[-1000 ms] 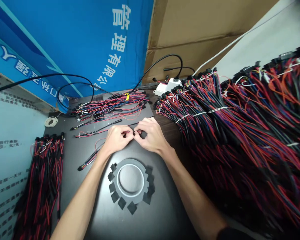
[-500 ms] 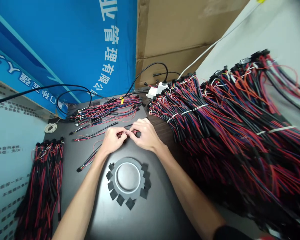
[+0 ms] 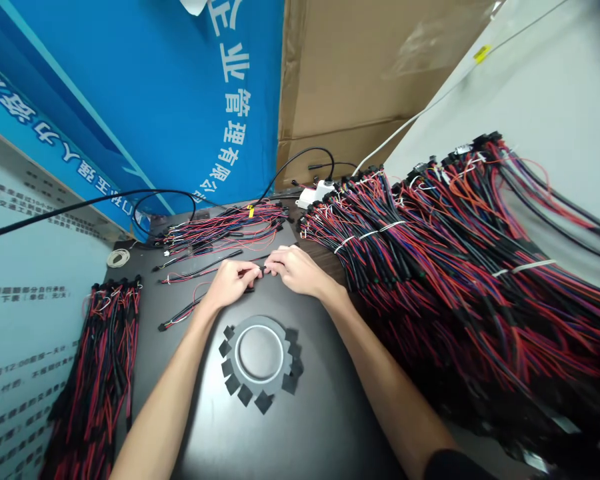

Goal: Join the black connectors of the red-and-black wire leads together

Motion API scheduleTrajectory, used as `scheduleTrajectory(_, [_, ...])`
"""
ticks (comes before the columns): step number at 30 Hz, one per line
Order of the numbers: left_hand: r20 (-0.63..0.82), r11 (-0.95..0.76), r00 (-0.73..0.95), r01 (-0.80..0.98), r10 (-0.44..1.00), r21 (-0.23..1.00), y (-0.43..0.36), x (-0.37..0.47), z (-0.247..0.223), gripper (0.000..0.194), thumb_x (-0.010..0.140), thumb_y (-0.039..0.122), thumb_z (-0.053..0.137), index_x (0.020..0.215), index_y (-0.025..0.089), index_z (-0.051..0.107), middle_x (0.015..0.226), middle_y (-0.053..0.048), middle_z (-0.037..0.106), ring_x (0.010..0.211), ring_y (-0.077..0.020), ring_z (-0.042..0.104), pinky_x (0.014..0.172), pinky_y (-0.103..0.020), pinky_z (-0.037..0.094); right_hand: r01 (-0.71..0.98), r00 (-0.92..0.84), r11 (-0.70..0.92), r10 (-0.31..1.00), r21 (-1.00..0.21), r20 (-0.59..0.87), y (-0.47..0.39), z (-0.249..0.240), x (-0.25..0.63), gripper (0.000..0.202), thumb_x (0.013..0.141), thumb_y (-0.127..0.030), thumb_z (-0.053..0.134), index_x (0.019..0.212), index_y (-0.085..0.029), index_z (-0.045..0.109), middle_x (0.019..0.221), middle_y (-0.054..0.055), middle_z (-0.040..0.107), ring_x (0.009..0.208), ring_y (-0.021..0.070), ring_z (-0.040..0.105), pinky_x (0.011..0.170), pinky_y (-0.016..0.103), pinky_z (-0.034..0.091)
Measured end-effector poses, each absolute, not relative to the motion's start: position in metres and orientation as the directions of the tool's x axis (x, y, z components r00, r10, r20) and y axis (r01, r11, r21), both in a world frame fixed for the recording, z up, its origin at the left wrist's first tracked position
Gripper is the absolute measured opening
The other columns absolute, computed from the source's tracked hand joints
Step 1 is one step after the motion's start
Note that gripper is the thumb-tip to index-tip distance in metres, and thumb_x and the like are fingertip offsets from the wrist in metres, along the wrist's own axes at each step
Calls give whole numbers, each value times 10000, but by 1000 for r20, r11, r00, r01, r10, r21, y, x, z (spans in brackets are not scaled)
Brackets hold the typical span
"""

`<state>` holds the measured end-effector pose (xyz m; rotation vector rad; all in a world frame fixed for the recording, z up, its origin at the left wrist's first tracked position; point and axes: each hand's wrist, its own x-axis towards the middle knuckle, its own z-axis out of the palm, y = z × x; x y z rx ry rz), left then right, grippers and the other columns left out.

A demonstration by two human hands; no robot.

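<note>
Both hands meet over the dark table, fingertips pinched on a thin wire harness. My left hand [image 3: 237, 280] is closed on its near side, and my right hand [image 3: 291, 267] grips it just to the right. A short dark piece of the wire harness [image 3: 262, 269] shows between the fingertips; the fingers cover most of the rest. Left of my hands lie loose wire harnesses [image 3: 185, 275] with black sleeves and red wires. Closer to me sits a round grey disc [image 3: 261, 351] with black tape pieces [image 3: 263, 402] stuck around its edge.
Large tied bundles of harnesses [image 3: 430, 240] fill the right side. Another bundle [image 3: 103, 360] hangs at the left edge. More harnesses [image 3: 220, 227] lie at the back, near a white plug adapter [image 3: 320, 193]. A coil of pale cord [image 3: 118, 258] rests at the left.
The camera view has tilted up slightly. The red wires seen between my hands before no longer show; a dark section is now between the fingertips, which have shifted a little to the right.
</note>
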<state>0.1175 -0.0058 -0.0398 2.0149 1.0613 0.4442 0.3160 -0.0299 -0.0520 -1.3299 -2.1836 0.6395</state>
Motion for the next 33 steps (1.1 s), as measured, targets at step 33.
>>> scheduleTrajectory(33, [-410, 283, 559, 303, 720, 910, -6, 133, -23, 222, 663, 358, 650, 656, 142, 596, 527, 32, 464, 444, -56, 305, 447, -224, 166, 271, 148, 277, 934, -922, 324, -47, -58, 324, 131, 788, -293, 677, 778, -174, 623, 780, 22, 660, 725, 137, 601, 714, 277, 470])
